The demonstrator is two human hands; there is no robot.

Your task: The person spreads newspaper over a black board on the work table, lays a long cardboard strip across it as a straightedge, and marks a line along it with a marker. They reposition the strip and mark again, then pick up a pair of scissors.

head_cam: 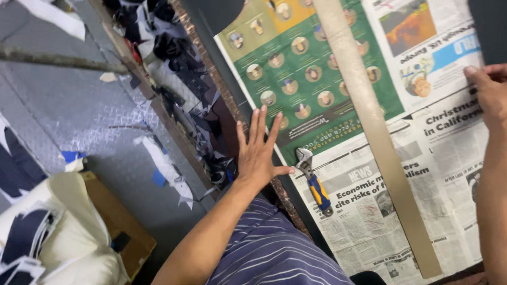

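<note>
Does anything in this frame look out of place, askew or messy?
Yes. Dark fabric scraps are heaped along the table edge and scattered on the floor. An adjustable wrench lies on the newspaper beside the left hand; the long strip lies skewed across the sheets. The right hand presses the paper's edge.

Off the table's left edge it's a mess: dark fabric scraps [170,55] piled along it, a stuffed white sack [70,247] on a cardboard box [121,234], grey metal floor [64,105].

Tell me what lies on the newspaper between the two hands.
Head view: between left hand and right hand lie a blue-handled adjustable wrench and a long tan strip.
</note>
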